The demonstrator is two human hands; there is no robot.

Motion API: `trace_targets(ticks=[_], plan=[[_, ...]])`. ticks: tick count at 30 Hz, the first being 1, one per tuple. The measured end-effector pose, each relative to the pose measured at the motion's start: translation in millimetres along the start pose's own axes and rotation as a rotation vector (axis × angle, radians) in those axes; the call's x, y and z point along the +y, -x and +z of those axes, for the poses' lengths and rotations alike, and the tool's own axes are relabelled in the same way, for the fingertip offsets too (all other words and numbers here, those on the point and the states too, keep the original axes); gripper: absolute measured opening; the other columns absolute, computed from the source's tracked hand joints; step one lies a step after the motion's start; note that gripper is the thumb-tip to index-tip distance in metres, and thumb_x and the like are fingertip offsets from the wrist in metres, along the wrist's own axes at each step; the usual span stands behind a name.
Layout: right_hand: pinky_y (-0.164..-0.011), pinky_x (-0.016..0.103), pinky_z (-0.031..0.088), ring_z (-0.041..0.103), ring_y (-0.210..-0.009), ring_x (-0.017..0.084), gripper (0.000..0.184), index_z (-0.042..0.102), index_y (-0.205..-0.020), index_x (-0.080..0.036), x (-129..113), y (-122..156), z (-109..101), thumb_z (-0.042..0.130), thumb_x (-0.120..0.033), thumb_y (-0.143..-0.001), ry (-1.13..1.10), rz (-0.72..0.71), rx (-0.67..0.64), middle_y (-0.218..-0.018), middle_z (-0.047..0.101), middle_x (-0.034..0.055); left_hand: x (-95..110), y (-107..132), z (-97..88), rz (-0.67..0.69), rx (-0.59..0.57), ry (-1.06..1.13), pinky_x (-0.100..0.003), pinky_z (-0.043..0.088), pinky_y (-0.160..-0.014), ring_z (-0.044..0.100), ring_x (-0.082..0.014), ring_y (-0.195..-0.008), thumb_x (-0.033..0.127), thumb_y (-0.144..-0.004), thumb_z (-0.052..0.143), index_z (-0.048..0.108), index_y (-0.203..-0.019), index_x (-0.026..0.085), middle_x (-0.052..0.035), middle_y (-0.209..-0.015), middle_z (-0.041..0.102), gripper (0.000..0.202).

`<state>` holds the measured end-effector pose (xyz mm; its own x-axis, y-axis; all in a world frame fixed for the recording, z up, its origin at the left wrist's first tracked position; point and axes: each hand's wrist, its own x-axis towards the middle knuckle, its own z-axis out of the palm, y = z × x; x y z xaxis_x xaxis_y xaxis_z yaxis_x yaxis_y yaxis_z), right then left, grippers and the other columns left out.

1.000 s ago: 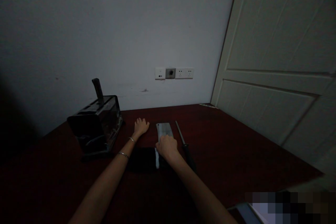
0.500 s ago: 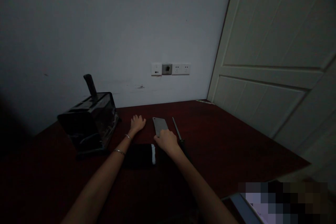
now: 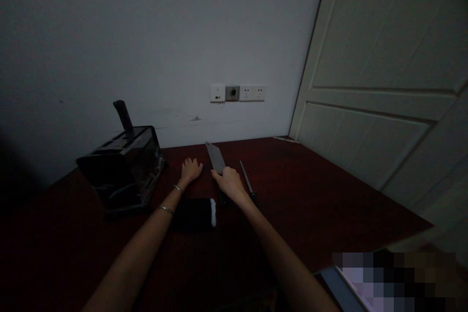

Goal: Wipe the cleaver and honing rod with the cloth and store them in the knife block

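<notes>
My right hand [image 3: 231, 183] is closed on a cleaver [image 3: 216, 157] near where its broad grey blade meets the dark handle. The blade points away from me toward the wall. My left hand [image 3: 190, 169], with two bracelets on the wrist, lies on the tabletop with its fingers spread and nothing in it. Just right of the cleaver lies a sharpening steel [image 3: 246, 178], its dark handle partly behind my right wrist. Between my forearms is a black folded cloth-like item [image 3: 195, 213] with a white edge.
A black knife block [image 3: 124, 165] with one black handle [image 3: 123, 116] sticking up stands at the left of the dark red table [image 3: 310, 185]. Wall sockets [image 3: 252, 93] are behind, a pale door [image 3: 365, 117] is on the right. A tablet-like device [image 3: 340, 287] sits at lower right.
My right hand has moved slightly away from me with the cleaver, whose blade now reaches nearer the wall and looks more narrow and tilted. My left hand stays in place.
</notes>
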<state>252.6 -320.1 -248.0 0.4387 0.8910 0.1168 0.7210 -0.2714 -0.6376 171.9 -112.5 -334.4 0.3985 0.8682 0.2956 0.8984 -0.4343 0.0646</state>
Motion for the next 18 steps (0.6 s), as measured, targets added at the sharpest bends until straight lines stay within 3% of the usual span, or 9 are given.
trace_targets(ticks=[3, 6, 11, 18], plan=[[-0.057, 0.024, 0.048, 0.066, -0.06, 0.017, 0.037, 0.059, -0.077, -0.012, 0.8, -12.1, -2.4, 0.042, -0.044, -0.086, -0.183, 0.018, -0.069, -0.072, 0.068, 0.0119, 0.1, 0.5, 0.1, -0.004, -0.002, 0.006, -0.042, 0.031, -0.095, 0.039, -0.0316, -0.12, 0.039, -0.086, 0.031, 0.048, -0.118, 0.006, -0.0223, -0.128, 0.045, 0.049], [-0.039, 0.018, 0.042, 0.053, -0.036, 0.009, 0.033, 0.052, -0.071, -0.014, 1.1, -27.3, -7.0, 0.042, -0.04, -0.087, -0.366, 0.064, -0.123, -0.05, 0.057, 0.0009, -0.1, -0.1, 0.9, -0.007, -0.007, 0.012, -0.042, 0.029, -0.096, 0.038, -0.0313, -0.121, 0.039, -0.086, 0.03, 0.048, -0.118, 0.006, -0.0222, -0.129, 0.044, 0.049], [-0.03, 0.015, 0.031, 0.036, -0.028, 0.004, 0.035, 0.042, -0.062, -0.016, -7.4, -46.0, -25.4, 0.036, -0.035, -0.091, -0.614, 0.109, -0.172, -0.038, 0.039, -0.0074, 0.2, 0.1, 0.5, -0.023, -0.012, 0.019, -0.043, 0.029, -0.096, 0.037, -0.0313, -0.122, 0.04, -0.086, 0.031, 0.048, -0.119, 0.007, -0.022, -0.129, 0.044, 0.049], [-0.028, 0.014, 0.026, 0.03, -0.028, 0.003, 0.036, 0.041, -0.063, -0.016, -24.8, -55.3, -47.7, 0.029, -0.034, -0.093, -0.838, 0.149, -0.282, -0.038, 0.036, -0.0078, 1.7, 5.8, -2.2, -0.02, 0.018, 0.023, -0.042, 0.028, -0.097, 0.037, -0.0317, -0.122, 0.038, -0.086, 0.031, 0.049, -0.118, 0.005, -0.0235, -0.129, 0.043, 0.049]])
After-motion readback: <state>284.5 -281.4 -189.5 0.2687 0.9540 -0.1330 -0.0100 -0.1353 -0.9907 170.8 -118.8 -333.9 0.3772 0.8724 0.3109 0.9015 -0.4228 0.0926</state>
